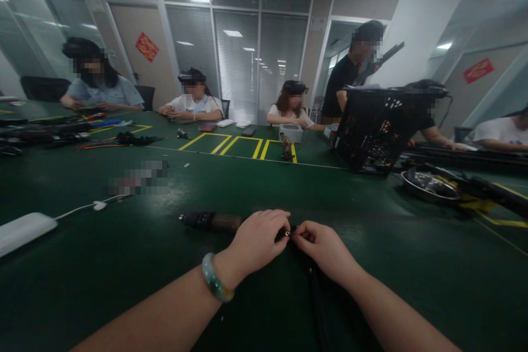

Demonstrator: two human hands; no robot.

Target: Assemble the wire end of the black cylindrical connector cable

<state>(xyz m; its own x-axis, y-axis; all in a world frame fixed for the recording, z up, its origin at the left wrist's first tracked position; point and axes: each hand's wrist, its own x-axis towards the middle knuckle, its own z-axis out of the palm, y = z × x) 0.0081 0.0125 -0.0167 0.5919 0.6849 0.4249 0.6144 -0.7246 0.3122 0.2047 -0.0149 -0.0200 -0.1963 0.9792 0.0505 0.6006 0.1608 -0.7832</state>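
Note:
Both of my hands meet over the green table [173, 269] with fingers pinched. My left hand [258, 236], wearing a green bangle [214, 280], holds a small gold-coloured metal piece [287, 234] at its fingertips. Close beside it, my right hand [324, 245] is closed at the thumb and forefinger; what they grip is dark and too small to make out. Below the right hand a long black strip or cable [315, 297] runs toward me. A cylindrical tool with a dark collar and metal tip [206, 220] lies behind my left hand, partly covered by it.
At left, a white power strip [27, 231] trails a cord. Bundled cables [136, 138] lie beyond. A black computer case [367, 132] and a round metal bowl [429, 186] stand at right. Several people sit or stand around the far side, one person [196, 102] in a white shirt.

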